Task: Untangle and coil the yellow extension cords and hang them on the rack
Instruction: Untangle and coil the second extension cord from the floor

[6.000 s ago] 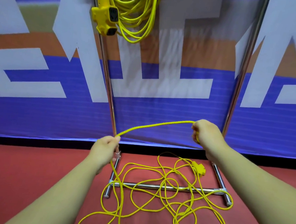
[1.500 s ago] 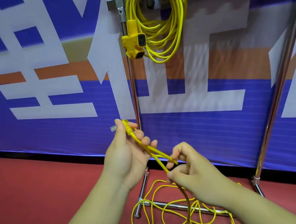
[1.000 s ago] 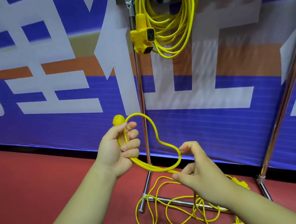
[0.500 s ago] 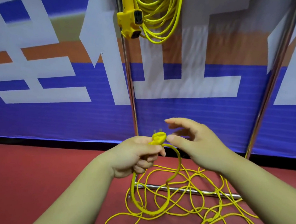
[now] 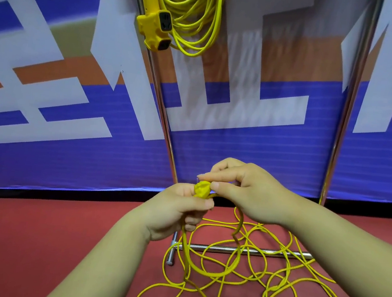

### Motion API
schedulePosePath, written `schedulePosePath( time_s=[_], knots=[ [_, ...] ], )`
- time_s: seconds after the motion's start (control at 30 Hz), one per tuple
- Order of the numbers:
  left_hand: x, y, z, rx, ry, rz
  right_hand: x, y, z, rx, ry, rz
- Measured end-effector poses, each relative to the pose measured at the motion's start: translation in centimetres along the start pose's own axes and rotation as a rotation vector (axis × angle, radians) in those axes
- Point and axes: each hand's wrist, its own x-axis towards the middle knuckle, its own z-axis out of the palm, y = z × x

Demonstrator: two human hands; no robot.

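Before the rack, we held the yellow plug between both hands.
Our left hand had its fingers curled round the loose cord just under the plug, while our right hand pinched the plug's top between thumb and forefinger. From the left hand one loop hung down, and the rest of that cord lay tangled on the red floor across the rack's base bar. A coiled cord with its socket block hung high on the rack.

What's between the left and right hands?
Head view: the yellow plug, gripped from below by the left hand and pinched by the right hand; a cord loop hangs beneath.
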Motion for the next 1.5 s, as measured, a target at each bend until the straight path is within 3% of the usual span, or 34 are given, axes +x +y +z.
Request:
schedulePosePath(
  time_s=[0.13, 0.2, 0.33, 0.43, 0.5, 0.57, 0.73, 0.87, 0.97, 1.13, 1.33, 1.5],
  knots=[
    [0.1, 0.3, -0.2, -0.131, 0.115, 0.09, -0.5, 1.4, 0.0, 0.203, 0.002, 0.121],
    [0.1, 0.6, -0.5, -0.226, 0.152, 0.141, -0.6, 2.4, 0.0, 0.324, -0.076, 0.205],
    [-0.4, 1.5, -1.6, -0.374, 0.223, 0.231, -0.9, 4.6, -0.4, 0.268, -0.235, 0.289],
    [-1.1, 1.7, -3.1, -0.388, 0.357, 0.25, -0.6, 5.6, -1.3, 0.349, 0.006, 0.351],
    [-1.2, 1.3, -3.9, -0.294, 0.451, 0.195, -0.2, 5.6, -1.8, 0.504, 0.241, 0.402],
    [-1.0, 0.7, -4.1, -0.221, 0.494, 0.141, 0.3, 5.5, -2.0, 0.51, 0.41, 0.414],
    [-0.8, 0.7, -3.7, -0.132, 0.498, 0.128, 1.0, 4.7, -1.7, 0.498, 0.594, 0.378],
    [-1.1, 0.3, -3.2, -0.117, 0.404, 0.058, 1.0, 4.4, -1.7, 0.495, 0.684, 0.369],
    [-1.2, -0.3, -2.7, -0.124, 0.353, 0.041, 0.5, 4.4, -1.5, 0.515, 0.656, 0.382],
    [-1.1, -0.5, -2.5, -0.192, 0.401, 0.117, 0.2, 3.7, -1.4, 0.686, 0.552, 0.41],
    [-0.8, -1.3, -2.5, -0.027, 0.363, 0.104, 0.4, 3.4, -1.7, 0.76, 0.612, 0.457],
    [-0.3, -1.8, -2.1, 0.076, 0.328, 0.105, 0.6, 3.0, -1.6, 0.756, 0.565, 0.455]
  ],
)
